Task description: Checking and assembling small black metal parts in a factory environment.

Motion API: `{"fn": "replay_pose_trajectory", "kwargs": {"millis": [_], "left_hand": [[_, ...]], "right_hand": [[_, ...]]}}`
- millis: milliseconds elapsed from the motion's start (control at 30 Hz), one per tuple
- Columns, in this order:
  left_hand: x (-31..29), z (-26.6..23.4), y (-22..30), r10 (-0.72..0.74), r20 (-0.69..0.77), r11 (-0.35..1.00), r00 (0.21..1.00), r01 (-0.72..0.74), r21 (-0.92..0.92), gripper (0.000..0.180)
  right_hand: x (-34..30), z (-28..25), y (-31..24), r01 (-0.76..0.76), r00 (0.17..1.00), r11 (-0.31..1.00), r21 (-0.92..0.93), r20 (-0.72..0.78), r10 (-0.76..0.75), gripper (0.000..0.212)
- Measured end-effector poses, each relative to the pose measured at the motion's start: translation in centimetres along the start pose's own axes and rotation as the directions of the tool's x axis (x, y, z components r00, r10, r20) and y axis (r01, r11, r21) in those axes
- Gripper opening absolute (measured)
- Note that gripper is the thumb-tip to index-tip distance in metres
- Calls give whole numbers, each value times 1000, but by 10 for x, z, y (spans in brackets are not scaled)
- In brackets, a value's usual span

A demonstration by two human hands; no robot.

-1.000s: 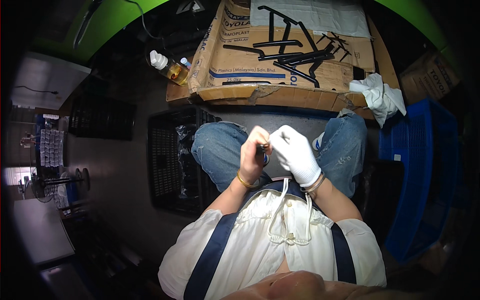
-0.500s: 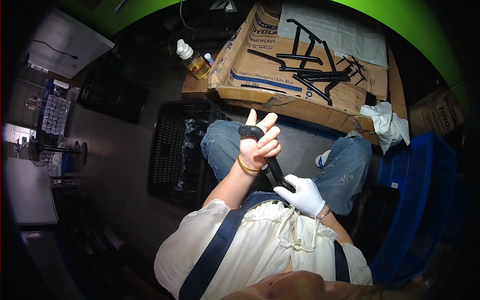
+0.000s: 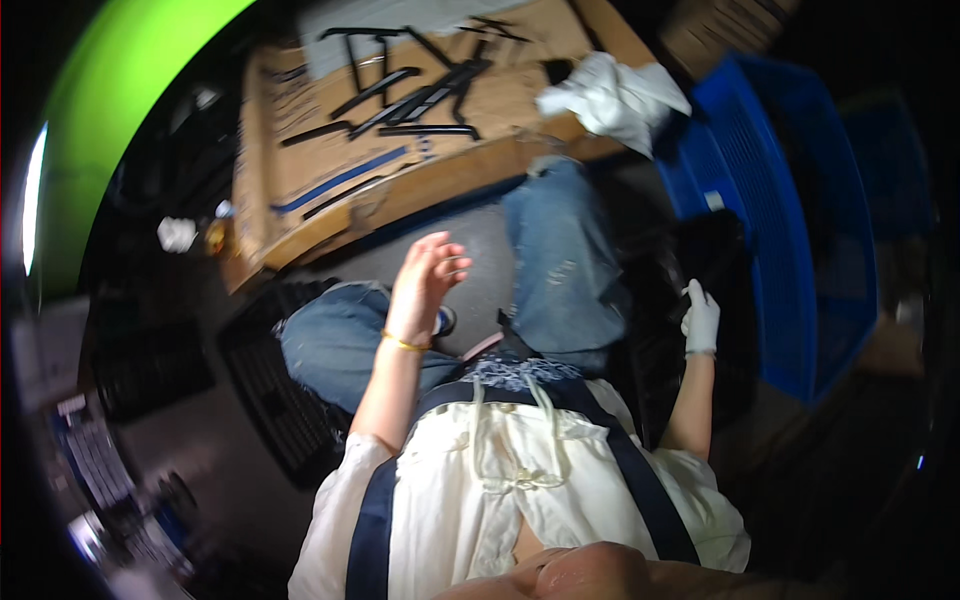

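My bare left hand (image 3: 430, 280), with a yellow band at the wrist, is raised over the gap between my knees. Its fingers are slightly bent and apart, and nothing is in them. My right hand (image 3: 701, 318), in a white glove, reaches out to the right beside a dark container (image 3: 712, 255). Its fingers look curled, and whatever they hold is lost against the dark. Several black bent bars (image 3: 430, 95) lie in a loose pile in the open cardboard box (image 3: 400, 195) in front of me.
A blue plastic crate (image 3: 770, 300) stands at the right, past the gloved hand. White crumpled cloth (image 3: 615, 100) hangs over the box's right edge. A black crate (image 3: 270, 390) is by my left knee. A bottle (image 3: 178, 235) stands left of the box, blurred.
The black bent bar that both hands held before me is no longer visible in them. My right hand has swung out to the right; my left hand has let go. The view has turned right.
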State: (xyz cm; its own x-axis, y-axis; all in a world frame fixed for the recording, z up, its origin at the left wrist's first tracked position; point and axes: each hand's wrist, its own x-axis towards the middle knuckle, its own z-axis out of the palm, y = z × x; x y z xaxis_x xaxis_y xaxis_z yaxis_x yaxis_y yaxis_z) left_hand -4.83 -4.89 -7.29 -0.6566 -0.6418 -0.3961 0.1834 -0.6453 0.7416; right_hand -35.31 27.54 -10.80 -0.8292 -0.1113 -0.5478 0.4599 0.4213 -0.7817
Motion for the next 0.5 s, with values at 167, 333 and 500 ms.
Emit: {"fn": "replay_pose_trajectory", "kwargs": {"millis": [167, 333, 500], "left_hand": [[26, 1, -9, -96, -61, 990, 993, 102, 96, 30], [39, 11, -25, -187, -64, 972, 980, 194, 133, 33], [35, 15, -30, -194, -139, 940, 971, 225, 257, 32]], "right_hand": [[66, -99, 237, -532, 847, 781, -329, -229, 480, 38], [65, -151, 400, -623, 770, 540, -566, -322, 551, 57], [46, -109, 388, -721, 688, 590, -364, -266, 675, 48]]}}
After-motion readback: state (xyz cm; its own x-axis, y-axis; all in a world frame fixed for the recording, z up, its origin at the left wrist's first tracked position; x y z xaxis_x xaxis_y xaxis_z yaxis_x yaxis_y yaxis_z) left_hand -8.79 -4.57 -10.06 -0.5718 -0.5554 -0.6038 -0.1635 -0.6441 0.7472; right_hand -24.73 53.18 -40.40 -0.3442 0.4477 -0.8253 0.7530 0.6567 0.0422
